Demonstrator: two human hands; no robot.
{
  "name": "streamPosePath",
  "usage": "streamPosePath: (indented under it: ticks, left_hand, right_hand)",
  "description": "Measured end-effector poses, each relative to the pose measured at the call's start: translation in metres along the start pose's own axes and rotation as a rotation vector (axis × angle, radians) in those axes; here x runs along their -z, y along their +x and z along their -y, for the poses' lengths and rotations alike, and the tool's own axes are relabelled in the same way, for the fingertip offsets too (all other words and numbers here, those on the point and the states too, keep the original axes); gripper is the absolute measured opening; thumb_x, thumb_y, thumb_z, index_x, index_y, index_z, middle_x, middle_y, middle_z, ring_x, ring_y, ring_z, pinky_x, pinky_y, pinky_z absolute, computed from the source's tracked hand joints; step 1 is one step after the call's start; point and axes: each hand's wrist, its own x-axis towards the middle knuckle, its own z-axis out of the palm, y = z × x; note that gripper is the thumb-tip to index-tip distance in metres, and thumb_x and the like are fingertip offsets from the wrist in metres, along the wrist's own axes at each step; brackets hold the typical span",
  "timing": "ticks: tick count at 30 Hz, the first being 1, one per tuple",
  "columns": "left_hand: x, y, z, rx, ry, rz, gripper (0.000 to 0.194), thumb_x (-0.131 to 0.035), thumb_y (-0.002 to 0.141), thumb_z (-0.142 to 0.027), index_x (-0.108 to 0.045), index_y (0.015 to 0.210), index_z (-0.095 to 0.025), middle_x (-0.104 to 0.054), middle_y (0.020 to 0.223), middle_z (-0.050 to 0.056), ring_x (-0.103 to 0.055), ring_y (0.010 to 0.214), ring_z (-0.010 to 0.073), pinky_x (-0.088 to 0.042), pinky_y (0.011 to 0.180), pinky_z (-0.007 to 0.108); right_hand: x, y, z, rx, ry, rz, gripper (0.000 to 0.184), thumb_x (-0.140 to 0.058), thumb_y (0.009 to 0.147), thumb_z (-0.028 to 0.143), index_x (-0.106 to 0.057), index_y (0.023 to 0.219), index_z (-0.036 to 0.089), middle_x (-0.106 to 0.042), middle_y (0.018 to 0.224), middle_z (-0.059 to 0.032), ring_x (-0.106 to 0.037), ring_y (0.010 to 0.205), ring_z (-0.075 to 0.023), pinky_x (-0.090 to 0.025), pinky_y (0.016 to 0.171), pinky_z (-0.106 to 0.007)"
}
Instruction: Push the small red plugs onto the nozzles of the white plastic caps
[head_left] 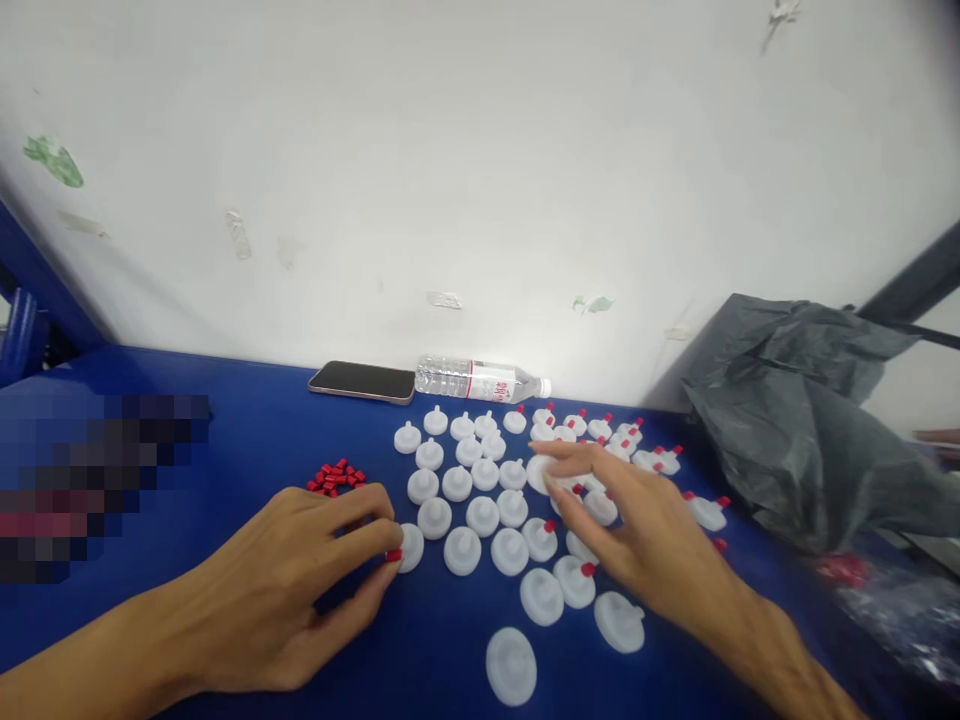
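Note:
My left hand (300, 570) pinches a small red cap (394, 555) between thumb and fingers. The red cap is right beside a white round lid with a nozzle (410, 548), and I cannot tell whether they touch. My right hand (630, 515) reaches over the lids from the right, thumb and fingers apart. Its fingertips are at a white lid (538, 474), partly covered by them; I see no firm grip on it. Several bare white lids (462, 551) stand in the middle, nozzles up. Lids with red caps on their nozzles (577, 582) lie mostly to the right.
A pile of loose red caps (335, 478) lies behind my left hand. A phone (361, 381) and a water bottle (480, 379) lie along the wall on the blue table (225, 420). A grey plastic bag (787, 420) slumps at the right, with clear plastic (907, 620) nearer.

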Motion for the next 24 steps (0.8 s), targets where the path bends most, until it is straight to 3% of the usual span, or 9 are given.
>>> streamPosePath:
  ticks: [4, 7, 10, 14, 20, 24]
  left_hand:
    - [0.0, 0.005, 0.001, -0.002, -0.006, 0.025, 0.029, -0.045, 0.101, -0.007, -0.052, 0.079, -0.024, -0.053, 0.069, -0.007, -0.048, 0.053, 0.0111, -0.035, 0.051, 0.031]
    - [-0.002, 0.006, 0.002, 0.066, -0.021, 0.026, 0.03, -0.046, 0.104, -0.008, -0.056, 0.08, -0.024, -0.054, 0.071, -0.008, -0.045, 0.052, 0.0088, -0.031, 0.049, 0.029]
    - [-0.004, 0.005, -0.001, 0.165, -0.139, 0.026, 0.021, -0.051, 0.108, -0.014, -0.069, 0.102, -0.025, -0.068, 0.089, -0.005, -0.063, 0.067, 0.0082, -0.044, 0.059, 0.022]
    - [-0.004, 0.004, -0.007, 0.211, -0.273, 0.01, 0.018, -0.053, 0.108, -0.015, -0.067, 0.113, -0.025, -0.073, 0.106, -0.001, -0.069, 0.074, 0.0084, -0.058, 0.073, 0.02]
    - [-0.014, -0.001, -0.015, 0.178, -0.324, -0.079, 0.032, -0.057, 0.106, -0.009, -0.068, 0.128, -0.03, -0.073, 0.111, -0.002, -0.069, 0.07, 0.0057, -0.057, 0.059, 0.013]
    - [-0.018, 0.002, -0.026, 0.216, -0.434, -0.131, 0.028, -0.059, 0.108, -0.015, -0.068, 0.126, -0.035, -0.079, 0.11, -0.006, -0.068, 0.063, 0.0037, -0.058, 0.055, 0.01]
  right_hand:
    - [-0.008, 0.001, 0.017, 0.229, -0.05, -0.018, 0.011, -0.058, 0.112, 0.025, -0.068, 0.114, 0.03, -0.088, 0.11, -0.0009, -0.086, 0.104, -0.0174, -0.071, 0.096, -0.03]
    - [-0.012, 0.003, 0.027, 0.316, -0.06, -0.054, 0.019, -0.055, 0.115, 0.042, -0.067, 0.117, 0.028, -0.088, 0.099, 0.0026, -0.086, 0.089, -0.0129, -0.07, 0.085, -0.022]
    - [-0.014, 0.004, 0.032, 0.323, -0.029, -0.12, 0.029, -0.052, 0.113, 0.055, -0.062, 0.108, 0.028, -0.086, 0.084, 0.0056, -0.083, 0.071, -0.0105, -0.067, 0.068, -0.019]
    - [-0.015, 0.002, 0.031, 0.306, 0.024, -0.132, 0.041, -0.048, 0.112, 0.064, -0.05, 0.09, 0.029, -0.077, 0.068, 0.0087, -0.072, 0.052, -0.0089, -0.057, 0.052, -0.022]
    - [-0.02, -0.002, 0.032, 0.311, -0.003, -0.158, 0.043, -0.052, 0.112, 0.06, -0.045, 0.084, 0.028, -0.078, 0.069, 0.0091, -0.073, 0.053, -0.0091, -0.054, 0.052, -0.024]
    - [-0.028, 0.0, 0.039, 0.308, -0.011, -0.162, 0.046, -0.054, 0.111, 0.062, -0.047, 0.081, 0.028, -0.078, 0.071, 0.0084, -0.073, 0.055, -0.0098, -0.054, 0.054, -0.028]
